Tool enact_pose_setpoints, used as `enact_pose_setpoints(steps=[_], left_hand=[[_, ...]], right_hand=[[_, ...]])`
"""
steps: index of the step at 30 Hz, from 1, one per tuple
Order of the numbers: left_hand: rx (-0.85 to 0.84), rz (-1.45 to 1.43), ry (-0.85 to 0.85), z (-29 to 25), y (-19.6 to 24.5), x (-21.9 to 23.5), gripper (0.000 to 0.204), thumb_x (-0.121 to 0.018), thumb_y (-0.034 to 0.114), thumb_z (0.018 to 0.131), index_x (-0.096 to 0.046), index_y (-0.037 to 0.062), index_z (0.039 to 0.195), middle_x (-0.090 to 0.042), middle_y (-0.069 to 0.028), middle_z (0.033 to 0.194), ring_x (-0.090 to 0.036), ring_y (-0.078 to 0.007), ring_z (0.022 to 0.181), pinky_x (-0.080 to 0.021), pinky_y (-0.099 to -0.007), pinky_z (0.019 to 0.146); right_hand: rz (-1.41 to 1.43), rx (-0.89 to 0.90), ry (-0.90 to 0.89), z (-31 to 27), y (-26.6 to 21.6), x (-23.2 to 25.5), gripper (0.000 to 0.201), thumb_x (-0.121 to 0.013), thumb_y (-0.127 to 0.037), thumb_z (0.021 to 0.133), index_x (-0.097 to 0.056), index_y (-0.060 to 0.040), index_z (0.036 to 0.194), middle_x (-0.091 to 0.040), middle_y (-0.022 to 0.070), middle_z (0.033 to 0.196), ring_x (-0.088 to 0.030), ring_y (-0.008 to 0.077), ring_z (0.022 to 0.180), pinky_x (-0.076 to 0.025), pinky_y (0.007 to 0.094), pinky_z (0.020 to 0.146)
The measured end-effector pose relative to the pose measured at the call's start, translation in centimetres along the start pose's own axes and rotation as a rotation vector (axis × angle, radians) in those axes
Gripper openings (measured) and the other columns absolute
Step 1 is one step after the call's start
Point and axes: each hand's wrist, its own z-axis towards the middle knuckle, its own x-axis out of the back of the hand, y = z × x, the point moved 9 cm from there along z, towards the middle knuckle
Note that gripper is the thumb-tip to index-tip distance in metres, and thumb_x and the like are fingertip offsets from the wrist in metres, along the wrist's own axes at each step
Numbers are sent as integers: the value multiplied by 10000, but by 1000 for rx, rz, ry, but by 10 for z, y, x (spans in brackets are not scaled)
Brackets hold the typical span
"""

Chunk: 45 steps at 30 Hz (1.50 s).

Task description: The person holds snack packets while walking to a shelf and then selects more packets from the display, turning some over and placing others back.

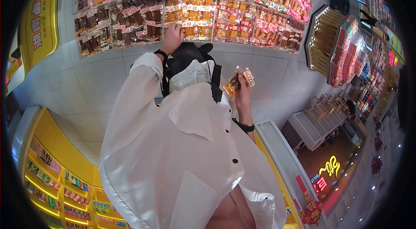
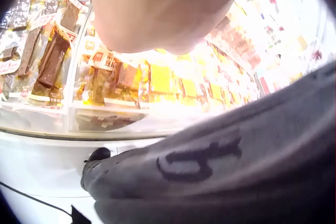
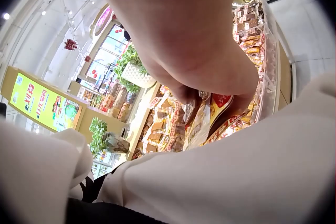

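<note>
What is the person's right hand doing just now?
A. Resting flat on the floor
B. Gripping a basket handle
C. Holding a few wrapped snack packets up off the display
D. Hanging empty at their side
C: the right hand grips small snack packets, raised clear of the snack bins.

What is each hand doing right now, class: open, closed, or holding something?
Left hand: reaching into the snack bins; its grip cannot be told.
Right hand: holding small snack packets.
</note>
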Motion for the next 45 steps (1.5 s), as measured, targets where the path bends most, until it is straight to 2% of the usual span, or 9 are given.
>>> enact_pose_setpoints(steps=[1,3,6,19,21,25,36,42,45], left_hand=[[0,-2,0,9,3,2,327,-602,151,828,-547,17,1121,-510,-189,1090,-494,-377,1084,-421,-473,943],[281,17,180,23,-19,21,347,-606,155,823,-560,-7,1127,-526,-206,1096,-508,-383,1062,-420,-486,933],[337,-26,172,45,-30,18,370,-601,168,824,-573,-27,1137,-524,-210,1174,-498,-386,1093,-413,-486,955],[198,90,22,53,-28,-12,400,-582,180,832,-582,-43,1165,-457,-187,1350,-389,-355,1261,-377,-418,1060],[85,255,-79,50,-22,-20,436,-587,175,828,-560,-12,1220,-396,-165,1421,-363,-351,1291,-401,-445,1047],[118,201,-193,47,-26,-30,522,-580,172,824,-486,41,1321,-313,-119,1495,-342,-348,1320,-455,-509,993],[129,108,-90,43,-15,-23,499,-556,146,819,-496,7,1295,-338,-218,1469,-413,-401,1256,-410,-469,1033],[129,170,-31,43,-9,-10,410,-563,156,830,-539,-28,1195,-437,-223,1348,-440,-391,1206,-424,-471,999],[104,176,-132,45,-4,-17,393,-580,183,840,-555,-30,1170,-514,-213,1238,-477,-380,1155,-428,-470,978]], right_hand=[[-1,1,1,0,0,1,275,-573,-136,968,-562,-37,1224,-647,78,1065,-630,168,968,-517,314,864],[-6,3,-6,0,0,1,260,-574,-142,969,-573,-32,1204,-649,75,1053,-632,167,954,-522,312,849],[-6,-3,-7,-3,0,0,251,-577,-148,968,-582,-30,1190,-650,73,1042,-633,166,945,-524,311,840],[-2,2,9,-15,0,2,260,-581,-160,967,-581,-47,1201,-648,63,1041,-621,156,960,-506,314,860],[22,-11,10,-15,4,4,257,-582,-160,966,-583,-47,1197,-648,63,1039,-623,157,955,-506,312,857],[31,-6,3,-13,6,4,250,-579,-157,968,-586,-47,1192,-649,62,1034,-622,156,960,-508,309,858],[54,1,40,-8,4,10,305,-571,-129,969,-526,-45,1259,-634,79,1088,-623,168,989,-520,318,879],[50,22,44,-3,7,16,258,-579,-130,965,-560,-44,1207,-642,77,1073,-633,170,968,-524,315,867],[41,10,31,-5,8,16,238,-585,-132,962,-573,-45,1183,-646,75,1061,-635,170,965,-525,315,863]])
